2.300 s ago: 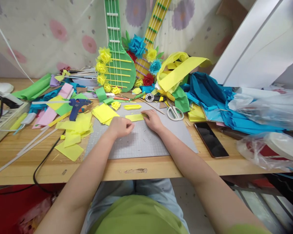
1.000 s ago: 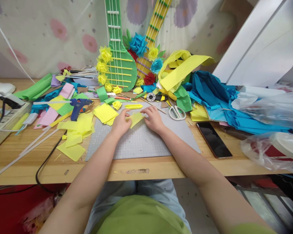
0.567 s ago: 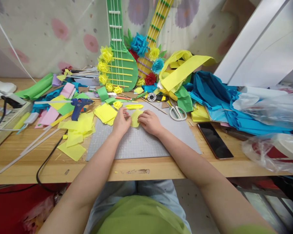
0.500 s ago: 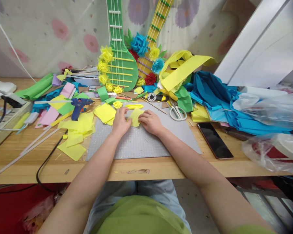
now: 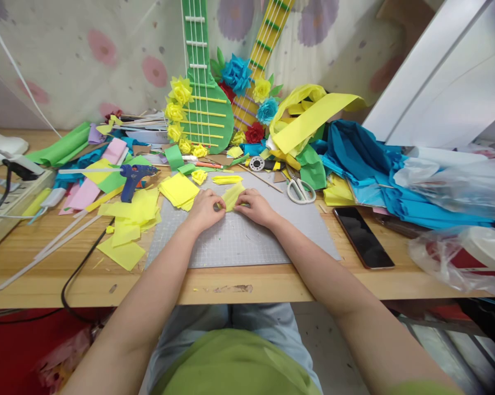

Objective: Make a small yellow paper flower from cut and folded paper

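Observation:
Between my hands is a small piece of yellow crepe paper (image 5: pixel 232 196), held just over the grey cutting mat (image 5: pixel 247 247). My left hand (image 5: pixel 207 210) pinches its left edge between thumb and fingers. On the opposite edge, my right hand (image 5: pixel 256 207) has its fingers closed on the same piece. Behind the paper lie thin folded yellow strips (image 5: pixel 226 179) and a yellow paper flower (image 5: pixel 199 176). A stack of yellow paper squares (image 5: pixel 179 190) rests left of my left hand.
A blue glue gun (image 5: pixel 133 181) and loose yellow sheets (image 5: pixel 126 233) lie left. White-handled scissors (image 5: pixel 301 191) and a phone (image 5: pixel 363 237) are on the right. At the back stand a green paper guitar (image 5: pixel 210 123) and a yellow one (image 5: pixel 264 41), beside heaped blue crepe paper (image 5: pixel 354 153).
The yellow crepe paper has tilted and looks stretched between my hands. My left hand has turned and lowered slightly, and my right fingers have curled in at the paper's edge.

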